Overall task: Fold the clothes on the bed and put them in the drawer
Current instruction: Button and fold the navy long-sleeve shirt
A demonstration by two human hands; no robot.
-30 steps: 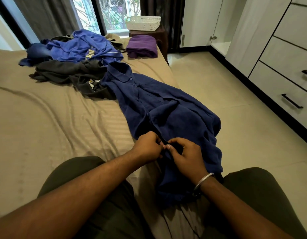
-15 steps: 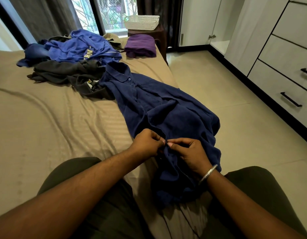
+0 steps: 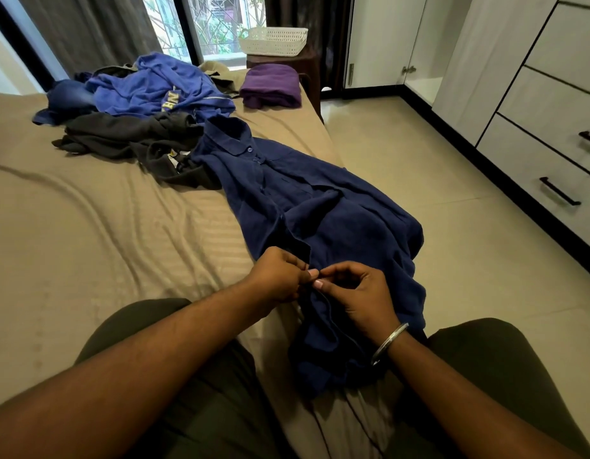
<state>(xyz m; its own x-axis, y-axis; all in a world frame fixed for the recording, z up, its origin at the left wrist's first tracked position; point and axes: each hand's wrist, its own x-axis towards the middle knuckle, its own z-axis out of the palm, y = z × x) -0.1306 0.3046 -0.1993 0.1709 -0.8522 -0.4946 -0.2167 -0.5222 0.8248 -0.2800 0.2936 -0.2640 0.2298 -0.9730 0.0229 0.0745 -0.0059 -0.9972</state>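
Nearest, the left hand (image 3: pixel 277 276) and right hand (image 3: pixel 355 296) meet fingertip to fingertip, both pinching the front placket of the navy button shirt (image 3: pixel 320 207), which lies lengthwise along the bed (image 3: pixel 88 226) at its right edge. Current step appears to be buttoning before folding. Next: flatten the shirt. Farther off lie an unfolded clothes pile (image 3: pixel 138 114) and a folded purple garment (image 3: pixel 270 86); the drawers (image 3: pixel 552 180) stand closed at right.

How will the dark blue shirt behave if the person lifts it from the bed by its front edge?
The dark blue shirt would probably hang limp, since it already lies in soft folds and drapes over the bed edge. It looks thin, so likely light. Both the left hand and right hand pinch it easily, so it seems not slippery.
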